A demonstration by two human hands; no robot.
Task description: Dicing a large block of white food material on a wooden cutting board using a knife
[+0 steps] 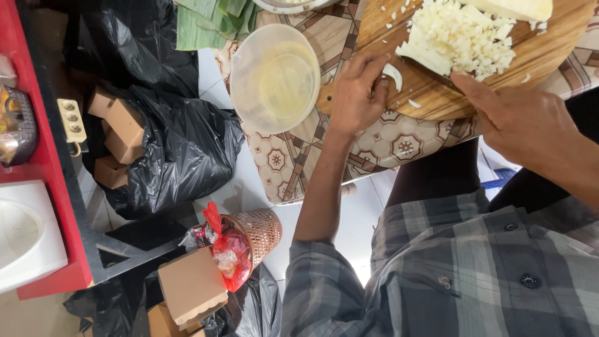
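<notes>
A round wooden cutting board (437, 100) lies on a patterned table (293, 156). On it sits a pile of chopped white cubes (458, 37), with a pale uncut block (518, 7) behind it. My left hand (355, 93) rests on the board's near edge, its fingers pinching a small white piece (394, 75). My right hand (527, 122) is shut on a knife (430, 70), index finger stretched along its back. The blade lies against the near side of the pile.
A clear, round plastic bowl (274, 78) stands left of the board, with green leaves (212, 19) beyond it. Black bags holding brown cardboard boxes (121, 134) lie on the floor at left. A woven basket (259, 231) with red wrapping and a red shelf (43, 168) stand nearby.
</notes>
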